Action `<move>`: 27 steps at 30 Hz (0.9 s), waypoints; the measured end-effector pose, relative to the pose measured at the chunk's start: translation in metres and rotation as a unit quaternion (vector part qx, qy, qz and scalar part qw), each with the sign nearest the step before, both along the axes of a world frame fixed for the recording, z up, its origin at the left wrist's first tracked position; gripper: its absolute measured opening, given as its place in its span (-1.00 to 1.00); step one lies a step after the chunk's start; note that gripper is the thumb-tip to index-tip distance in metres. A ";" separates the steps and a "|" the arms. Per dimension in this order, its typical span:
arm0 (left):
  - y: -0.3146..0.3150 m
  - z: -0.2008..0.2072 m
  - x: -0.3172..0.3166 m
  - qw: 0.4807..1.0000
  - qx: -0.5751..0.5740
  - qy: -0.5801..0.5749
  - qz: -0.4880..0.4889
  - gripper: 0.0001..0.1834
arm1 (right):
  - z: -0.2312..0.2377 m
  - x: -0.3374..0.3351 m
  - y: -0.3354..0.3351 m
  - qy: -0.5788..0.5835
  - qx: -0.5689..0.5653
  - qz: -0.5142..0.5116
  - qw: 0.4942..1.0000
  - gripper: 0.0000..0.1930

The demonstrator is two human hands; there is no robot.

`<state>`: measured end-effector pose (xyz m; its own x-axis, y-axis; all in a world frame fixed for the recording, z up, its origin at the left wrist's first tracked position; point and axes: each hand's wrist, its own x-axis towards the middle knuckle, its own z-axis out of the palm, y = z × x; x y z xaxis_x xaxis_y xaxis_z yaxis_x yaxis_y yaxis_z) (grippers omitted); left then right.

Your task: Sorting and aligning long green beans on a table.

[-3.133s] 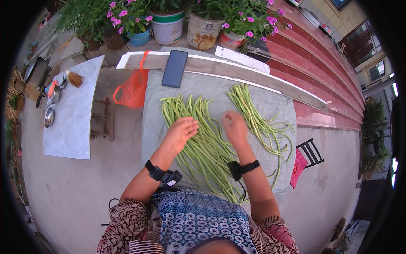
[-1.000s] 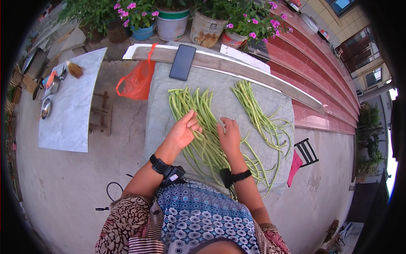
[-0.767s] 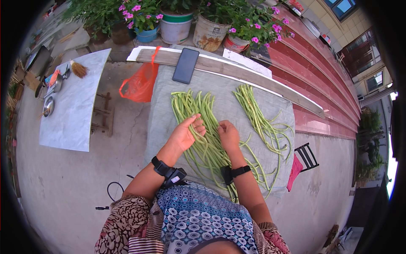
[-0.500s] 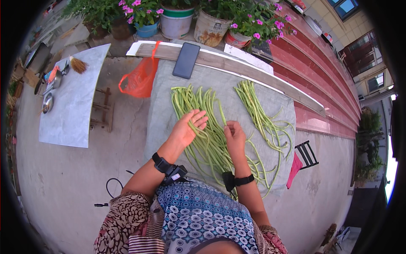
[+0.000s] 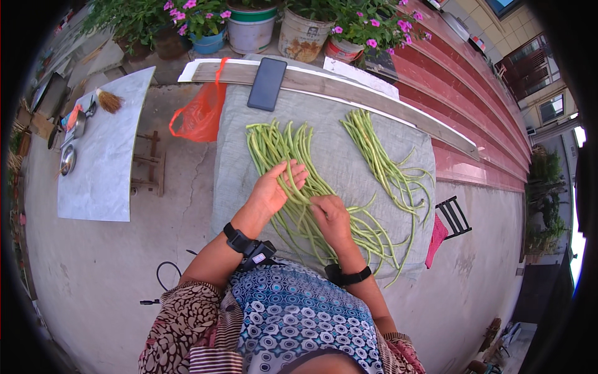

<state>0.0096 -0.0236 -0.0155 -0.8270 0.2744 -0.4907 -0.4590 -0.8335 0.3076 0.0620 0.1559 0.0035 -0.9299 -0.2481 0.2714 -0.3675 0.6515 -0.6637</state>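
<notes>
A large spread of green long beans (image 5: pixel 265 138) lies on the grey cloth-covered table (image 5: pixel 233 168) in front of me. My left hand (image 5: pixel 271 191) is turned palm up over this pile, its fingers curved round a few beans that run across the palm. Close beside it on the right, my right hand (image 5: pixel 331 219) is closed, knuckles up, at the beans leading out of the left hand. Its fingertips are partly hidden. A smaller bunch of long beans (image 5: pixel 372 149) rests apart on the table's right side.
A dark phone (image 5: pixel 267 84) lies at the table's far edge, by a long wooden board (image 5: pixel 342 90). An orange plastic bag (image 5: pixel 202 113) hangs at the left. Further left, another table (image 5: pixel 103 181) holds a small broom (image 5: pixel 109 101) and a metal bowl (image 5: pixel 68 160). Potted flowers stand behind.
My right hand has moved down and left toward my left hand, and the bean it held upright no longer stands out. The left hand has barely moved. The view has shifted slightly.
</notes>
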 end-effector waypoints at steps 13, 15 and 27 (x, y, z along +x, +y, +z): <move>0.000 0.002 -0.001 0.999 -0.015 0.047 -0.008 -0.75 | -0.016 -0.052 -0.017 0.021 0.059 -0.096 0.993 -0.80; -0.003 0.001 0.001 0.999 -0.033 0.018 0.040 -0.78 | -0.021 -0.061 -0.025 0.014 0.076 -0.098 0.992 -0.80; -0.004 -0.001 0.004 0.996 -0.051 0.040 0.062 -0.62 | -0.002 -0.034 -0.018 -0.095 -0.097 -0.039 0.990 -0.81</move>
